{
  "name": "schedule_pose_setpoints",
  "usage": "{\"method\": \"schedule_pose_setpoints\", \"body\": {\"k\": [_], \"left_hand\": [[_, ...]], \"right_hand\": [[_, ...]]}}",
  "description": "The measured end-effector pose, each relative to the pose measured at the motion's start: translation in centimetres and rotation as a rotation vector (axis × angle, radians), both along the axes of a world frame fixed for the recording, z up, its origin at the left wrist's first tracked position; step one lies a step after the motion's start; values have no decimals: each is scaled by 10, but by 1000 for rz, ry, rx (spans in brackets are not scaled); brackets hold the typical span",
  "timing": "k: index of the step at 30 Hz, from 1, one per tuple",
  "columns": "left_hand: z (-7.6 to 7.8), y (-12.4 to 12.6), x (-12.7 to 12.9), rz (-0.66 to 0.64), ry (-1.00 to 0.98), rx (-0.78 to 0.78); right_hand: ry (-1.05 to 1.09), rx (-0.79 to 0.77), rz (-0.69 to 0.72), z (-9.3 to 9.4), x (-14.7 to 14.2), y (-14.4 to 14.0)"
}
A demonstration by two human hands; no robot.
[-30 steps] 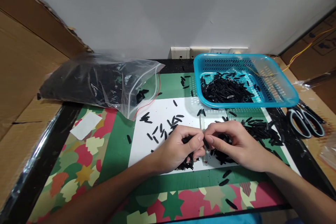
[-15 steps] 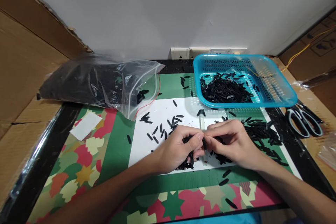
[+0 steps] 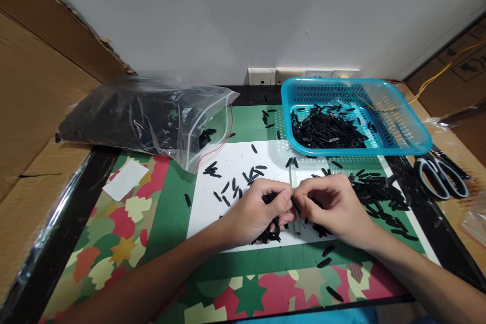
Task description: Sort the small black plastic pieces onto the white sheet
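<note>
Black strip [image 3: 295, 205] pinched

Blue basket [image 3: 357, 152], table's [image 3: 442, 235] far right corner: heaped strips [image 3: 326, 129]. Clear bag [image 3: 182, 134], far left corner: more. Your left fingers [image 3: 281, 204] clamp the strip inside the near edge, slanted, near end rightward; right fingers' [image 3: 314, 208] grip unclear.

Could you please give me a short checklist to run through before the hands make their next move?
1. Black piece at the fingertips of the left hand: ok, visible between the two hands.
2. Right hand gripping that piece: cannot tell; its fingertips are close beside it.
3. Blue basket upright: ok.
4. Scissors away from both hands: ok, lying at far right.
5. Plastic bag sealed: cannot tell.
6. Loose piece well back from the front edge of the table: not ok, it lies close.
</note>
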State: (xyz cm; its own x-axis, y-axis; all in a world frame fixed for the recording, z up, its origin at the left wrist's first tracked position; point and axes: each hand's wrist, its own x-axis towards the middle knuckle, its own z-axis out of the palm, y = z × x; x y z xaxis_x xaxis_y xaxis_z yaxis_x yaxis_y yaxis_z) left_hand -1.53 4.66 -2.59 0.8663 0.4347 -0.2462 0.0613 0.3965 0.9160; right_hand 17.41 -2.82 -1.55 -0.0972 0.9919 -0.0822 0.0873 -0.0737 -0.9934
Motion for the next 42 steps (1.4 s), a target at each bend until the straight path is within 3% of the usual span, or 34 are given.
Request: {"method": "schedule_pose_setpoints", "body": {"k": [6,13,15,17,21,23,25,26,28,29,31,33,36,39,42], "left_hand": [[-4,2,-1,74,34,-226],[2,7,2,49,-14,-405],[3,7,2,39,-21,-430],[4,8,2,38,-20,-443],[7,9,4,50,-11,-531],[9,11,4,61,-16,-595],[10,13,3,78,-27,-648],[11,13,3,86,-33,-668],[11,14,2,96,-38,-693],[12,14,1,100,-36,-690],[11,12,2,112,-23,-645],[10,8,3,138,-4,-544],[5,3,8,226,-39,-301],[1,0,11,259,-110,-53],[-1,-1,12,243,-114,82]], "right_hand": [[-83,41,40,6,4,0],[-157,79,18,4,6,0],[-192,141,0,3,6,0],[-309,298,-56,3,9,-1],[-823,830,-357,6,33,2],[-1061,937,-645,9,52,7],[-1236,885,-822,12,69,13],[-1268,838,-831,13,74,16],[-1265,818,-752,15,73,17],[-1236,906,-735,14,67,16],[-1148,950,-546,13,45,9],[-1046,951,-298,9,17,-1],[-950,991,-77,4,-18,-13],[-993,1034,-85,0,-35,-19],[-1031,976,-124,0,-37,-21]]}}
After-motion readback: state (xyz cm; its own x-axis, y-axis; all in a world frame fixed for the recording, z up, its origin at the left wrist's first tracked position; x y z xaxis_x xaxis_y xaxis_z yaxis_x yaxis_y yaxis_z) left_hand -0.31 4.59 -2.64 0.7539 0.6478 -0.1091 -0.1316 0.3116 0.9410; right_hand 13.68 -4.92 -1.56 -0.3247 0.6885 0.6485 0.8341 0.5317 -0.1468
